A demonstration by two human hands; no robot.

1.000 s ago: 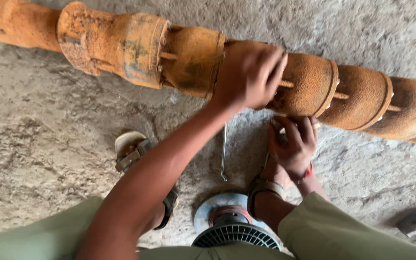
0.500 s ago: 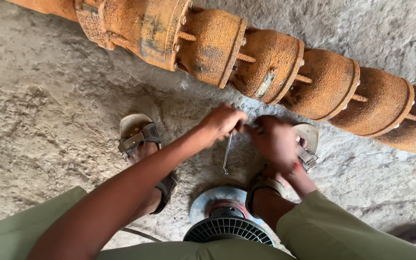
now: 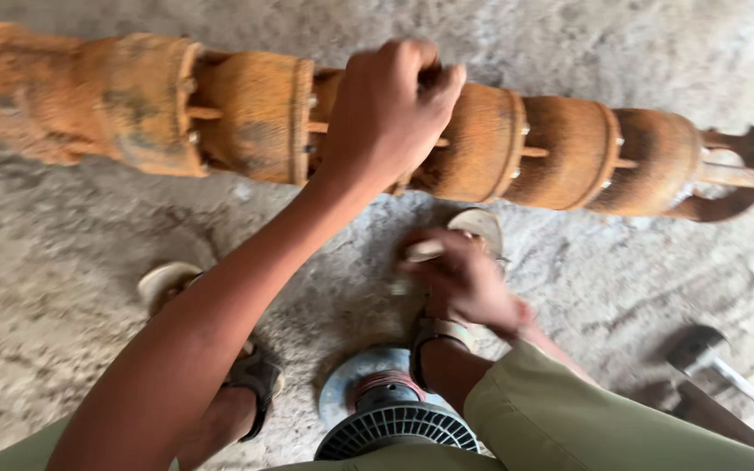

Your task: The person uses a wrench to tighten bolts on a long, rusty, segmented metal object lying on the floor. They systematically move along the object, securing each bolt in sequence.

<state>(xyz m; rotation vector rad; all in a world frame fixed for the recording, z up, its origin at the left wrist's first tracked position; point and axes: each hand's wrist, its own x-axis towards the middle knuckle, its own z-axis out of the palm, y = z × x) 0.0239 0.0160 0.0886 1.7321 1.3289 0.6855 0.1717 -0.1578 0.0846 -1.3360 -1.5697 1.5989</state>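
A long rusty orange pump body (image 3: 246, 113), built of several ribbed sections joined by rods, lies across the concrete floor. My left hand (image 3: 390, 109) reaches over it and its fingers curl round the top of a middle section. My right hand (image 3: 462, 281) is lower, close to my right sandalled foot (image 3: 480, 228). It is closed around a small pale metal tool (image 3: 421, 251), which is blurred by motion.
My left foot in a sandal (image 3: 250, 375) rests on the floor. A round finned black-and-grey machine part (image 3: 390, 419) stands between my legs. A hammer-like tool (image 3: 704, 349) lies at the right. The rough concrete floor (image 3: 54, 262) is dusty.
My left hand has gone from the tool near my feet up onto the pump body. My right hand stayed low with the tool. The view shifted, showing the pump's right end.
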